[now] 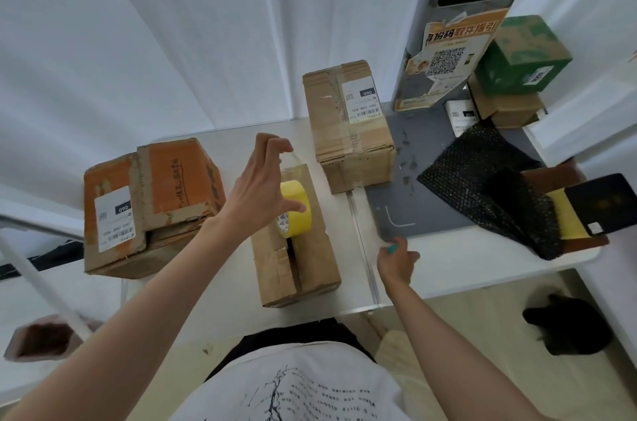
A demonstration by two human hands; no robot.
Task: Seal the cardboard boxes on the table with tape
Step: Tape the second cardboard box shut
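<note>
A small brown cardboard box [310,265] lies in front of me on the white table [448,262], its top flaps parted along a dark gap. A yellow tape roll [297,199] stands on edge on top of it. My left hand [258,189] hovers over the roll, its fingertips pinching the end of a clear tape strip [293,167] that is pulled up from the box, its thumb spread toward the roll. To the right of the box, my right hand [396,260] rests on the table and grips a small teal object [392,249]. An orange box [155,199] sits left, a taped brown box [348,130] behind.
A grey mat [413,186] and a black bubble-wrap bag [482,179] lie to the right. A green box [520,55] is stacked on brown ones at the back right, beside a post with a QR poster [444,61]. A dark object [568,327] sits on the floor.
</note>
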